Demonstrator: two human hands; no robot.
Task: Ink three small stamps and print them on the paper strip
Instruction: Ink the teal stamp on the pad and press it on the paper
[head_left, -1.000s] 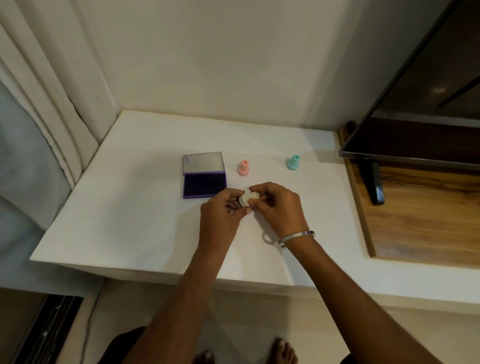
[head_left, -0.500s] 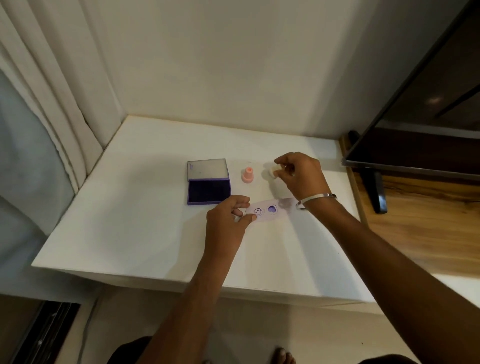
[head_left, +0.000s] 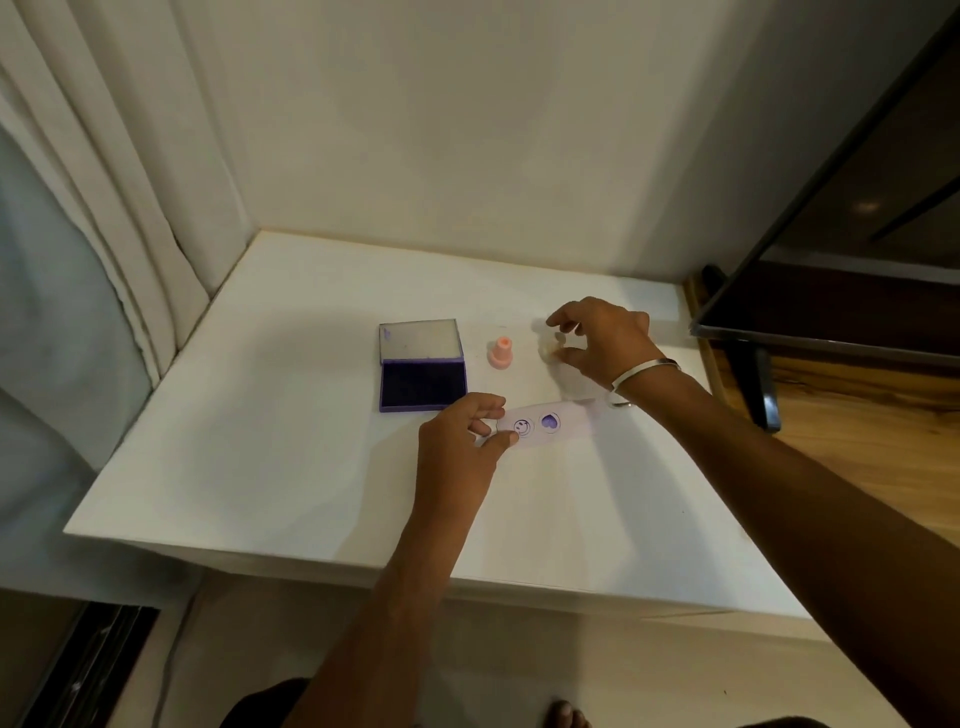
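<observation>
Left hand (head_left: 457, 447) is pinning the paper strip (head_left: 545, 425) flat on the table (head_left: 260, 441) so it isn't sliding. Right hand (head_left: 597, 340) is loosely pinching a pale stamp (head_left: 551, 349) beside the pink stamp (head_left: 501, 353), apparently parking it after printing.

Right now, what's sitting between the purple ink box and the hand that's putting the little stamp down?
The head view shows one pink stamp standing upright between the open ink pad and the right hand; otherwise bare white table.
</observation>
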